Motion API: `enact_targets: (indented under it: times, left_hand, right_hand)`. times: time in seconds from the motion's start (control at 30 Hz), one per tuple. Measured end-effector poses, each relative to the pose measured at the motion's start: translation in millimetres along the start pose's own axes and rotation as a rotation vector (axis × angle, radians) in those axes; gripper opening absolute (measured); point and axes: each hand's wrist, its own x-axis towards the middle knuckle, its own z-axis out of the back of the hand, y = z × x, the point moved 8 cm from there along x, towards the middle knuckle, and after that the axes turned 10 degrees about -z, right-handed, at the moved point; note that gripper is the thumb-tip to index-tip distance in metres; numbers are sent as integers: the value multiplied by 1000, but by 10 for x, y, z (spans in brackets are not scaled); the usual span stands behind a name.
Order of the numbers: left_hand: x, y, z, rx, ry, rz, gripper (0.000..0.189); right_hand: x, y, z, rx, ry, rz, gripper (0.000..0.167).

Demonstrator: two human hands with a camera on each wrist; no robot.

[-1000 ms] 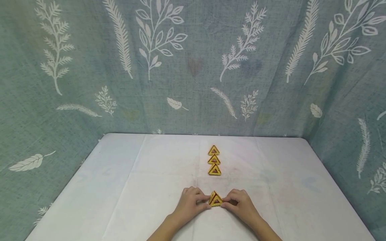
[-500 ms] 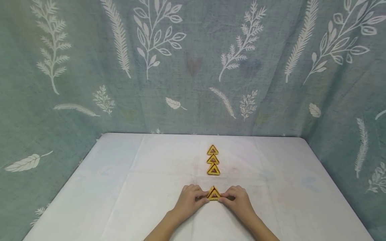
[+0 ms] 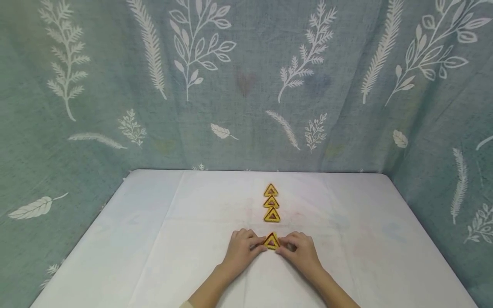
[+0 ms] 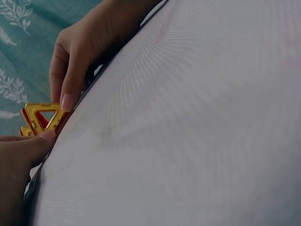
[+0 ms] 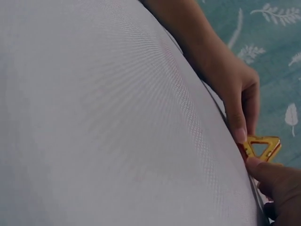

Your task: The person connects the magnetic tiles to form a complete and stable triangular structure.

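Observation:
A small pyramid of yellow and red triangular magnetic tiles (image 3: 271, 243) stands on the white table between my two hands. My left hand (image 3: 242, 247) pinches its left side with thumb and fingertips, while my right hand (image 3: 301, 249) pinches the right side. Up close in the left wrist view, the yellow-framed front tile (image 4: 32, 117) leans back, and red edging shows through its opening. From the right wrist view, the pyramid (image 5: 268, 139) sits between the thumbs. Straight beyond it, three similar yellow triangular pieces (image 3: 271, 215) line up in a column, close together.
The white-covered table (image 3: 192, 239) reaches back to a grey-green curtain (image 3: 246, 85) printed with white leaves. The same cloth hangs along the left and right sides.
Both hands have slid the pyramid away from the body, closer to the column of triangular pieces. Their pinch on it stays, and the pieces in the column keep their places.

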Motion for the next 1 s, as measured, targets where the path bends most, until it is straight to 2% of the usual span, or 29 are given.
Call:
enact_targets:
  times: [0.13,0.2,0.43,0.6,0.77,1.0]
  left_hand:
    - [18,-55,12,165,-55,-102,30]
    - [23,-84,19,235,-83,-146,29]
    - [62,-168,33,382,-154,-249,29]
    - [93,-174,13,438,-156,-252,29]
    - [137,-157,-3,454,-152,-237,28]
    - [176,-142,-16,469,-155,-243,29]
  right_hand:
    - [-7,65,-14,-66,-34,89,31]
    - [-3,87,-32,-94,-35,106,30]
    - [39,87,-80,-149,-21,64,29]
    - [68,88,-84,-172,-37,71,29]
    - [107,91,-74,-188,-57,76,28]
    - [142,56,-86,-191,-33,3,28]
